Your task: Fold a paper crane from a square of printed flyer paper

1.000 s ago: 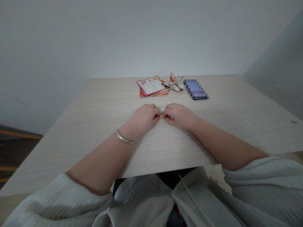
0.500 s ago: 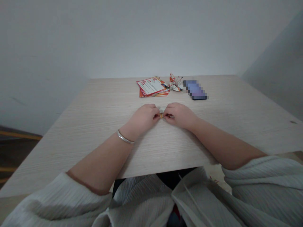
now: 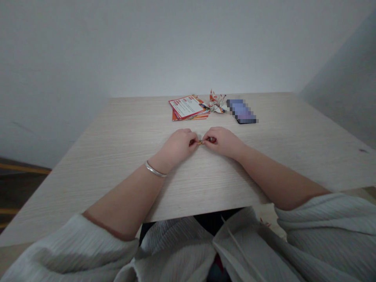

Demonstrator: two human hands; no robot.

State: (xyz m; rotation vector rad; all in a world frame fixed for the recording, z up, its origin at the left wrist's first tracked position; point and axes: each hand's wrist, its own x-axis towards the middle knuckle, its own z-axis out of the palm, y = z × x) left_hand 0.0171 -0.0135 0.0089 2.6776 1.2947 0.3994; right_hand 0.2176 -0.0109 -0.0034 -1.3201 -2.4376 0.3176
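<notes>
A small folded piece of printed paper [image 3: 200,142], with orange showing, is pinched between my two hands just above or on the table. My left hand [image 3: 181,144] has its thumb and fingertips closed on the left end. On the right end, my right hand [image 3: 222,140] grips in the same way, and a bit of reddish paper shows inside its curled fingers. Most of the folded paper is hidden by the fingers, so its full shape cannot be made out.
Beyond my hands lies a stack of printed leaflets [image 3: 188,107] with red and orange edges. Beside it stand folded paper figures [image 3: 217,105], pointed like origami. A phone [image 3: 241,111], its screen blurred, lies to their right. The pale wooden table [image 3: 117,149] meets a wall behind.
Both hands stay in nearly the same place. The fingers have shifted slightly on the folded paper, and less of its orange part shows between them.
</notes>
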